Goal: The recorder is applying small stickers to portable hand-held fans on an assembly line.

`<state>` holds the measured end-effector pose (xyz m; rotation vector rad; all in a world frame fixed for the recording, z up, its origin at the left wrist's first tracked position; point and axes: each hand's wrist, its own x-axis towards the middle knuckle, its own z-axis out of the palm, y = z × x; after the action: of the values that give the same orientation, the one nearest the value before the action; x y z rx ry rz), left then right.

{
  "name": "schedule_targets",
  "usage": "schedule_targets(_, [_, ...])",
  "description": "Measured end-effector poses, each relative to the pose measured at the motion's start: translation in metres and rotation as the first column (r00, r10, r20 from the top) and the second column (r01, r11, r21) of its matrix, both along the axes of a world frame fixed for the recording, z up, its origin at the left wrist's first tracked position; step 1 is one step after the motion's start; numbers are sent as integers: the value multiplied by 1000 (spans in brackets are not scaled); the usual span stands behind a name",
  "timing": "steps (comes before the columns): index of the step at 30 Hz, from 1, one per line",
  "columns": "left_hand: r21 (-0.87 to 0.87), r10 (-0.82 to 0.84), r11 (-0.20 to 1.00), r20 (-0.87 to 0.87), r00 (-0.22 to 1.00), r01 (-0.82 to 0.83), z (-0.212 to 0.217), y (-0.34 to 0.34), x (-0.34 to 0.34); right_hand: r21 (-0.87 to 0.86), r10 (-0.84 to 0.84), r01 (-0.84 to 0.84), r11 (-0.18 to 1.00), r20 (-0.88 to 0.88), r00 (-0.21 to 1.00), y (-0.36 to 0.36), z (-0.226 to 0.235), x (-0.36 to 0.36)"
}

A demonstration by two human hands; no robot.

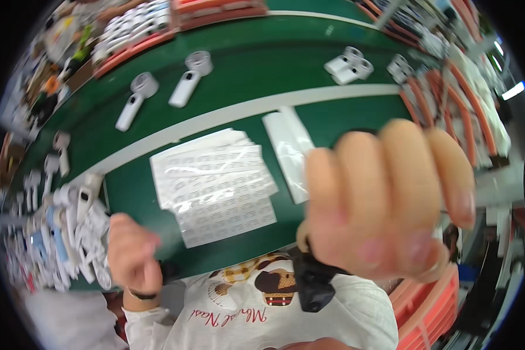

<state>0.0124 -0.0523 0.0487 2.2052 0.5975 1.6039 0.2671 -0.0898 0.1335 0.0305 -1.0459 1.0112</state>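
My right hand point(385, 201) is raised close to the camera at the right, slightly blurred. Its fingers curl inward toward the palm, and whatever they may hold is hidden. Lower left, above the green table's near edge, my left hand point(133, 254) has loosely bent fingers, the thumb apart, with nothing seen between them. Between the hands, overlapping white label sheets point(224, 219) with rows of small print lie on the green work surface point(137, 189). A long, glossy white plastic sleeve point(289, 149) lies beside them, partly behind my right hand.
A pale rail point(227, 114) divides the near surface from a green belt. White handheld devices with round heads point(186, 84) lie beyond it, more at the left. White pieces point(349, 65) rest far right. Orange crates point(431, 312) stand lower right; a filled tray point(135, 49) is at the back.
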Motion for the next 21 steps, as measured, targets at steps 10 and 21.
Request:
schedule_targets(10, [248, -135, 967, 308, 942, 57, 79, -56, -1, -10, -78, 79, 997, 102, 992, 2, 10, -12])
schedule_targets(21, [354, -258, 930, 440, 860, 98, 75, -22, -15, 275, -344, 475, 836, 937, 63, 106, -57, -27])
